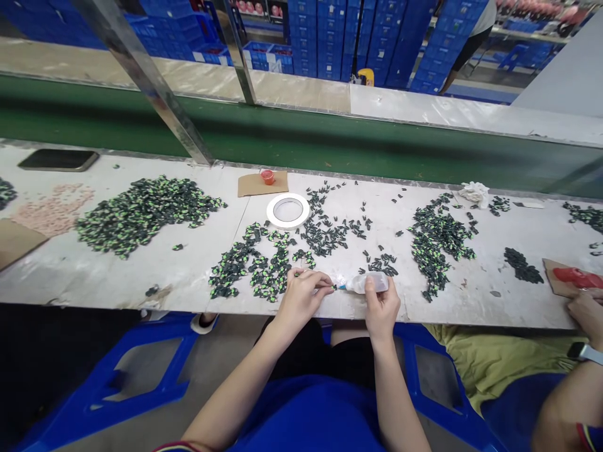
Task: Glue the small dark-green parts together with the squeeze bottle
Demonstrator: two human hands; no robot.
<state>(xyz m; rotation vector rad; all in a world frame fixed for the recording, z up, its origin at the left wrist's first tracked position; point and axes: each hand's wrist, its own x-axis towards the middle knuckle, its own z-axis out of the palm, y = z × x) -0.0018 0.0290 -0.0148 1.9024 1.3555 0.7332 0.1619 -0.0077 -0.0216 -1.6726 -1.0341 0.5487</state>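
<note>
My left hand (304, 295) is pinched on a tiny dark piece (333, 287) at the near edge of the worktable (188, 282). My right hand (381, 304) is wrapped round a small clear squeeze bottle (370, 284), lying sideways. The bottle's blue nozzle tip touches the piece. Just left of my left hand lies a spread of small dark and green pieces (254, 263). More dark pieces (330, 229) lie beyond both hands.
A white tape roll (287, 211), a cardboard square with a small red cup (267, 177), big green-black heaps (141, 210) (436, 242), a pinkish pile (54, 207) and a phone (59, 160) lie on the table. A co-worker's hand (586, 311) is at right.
</note>
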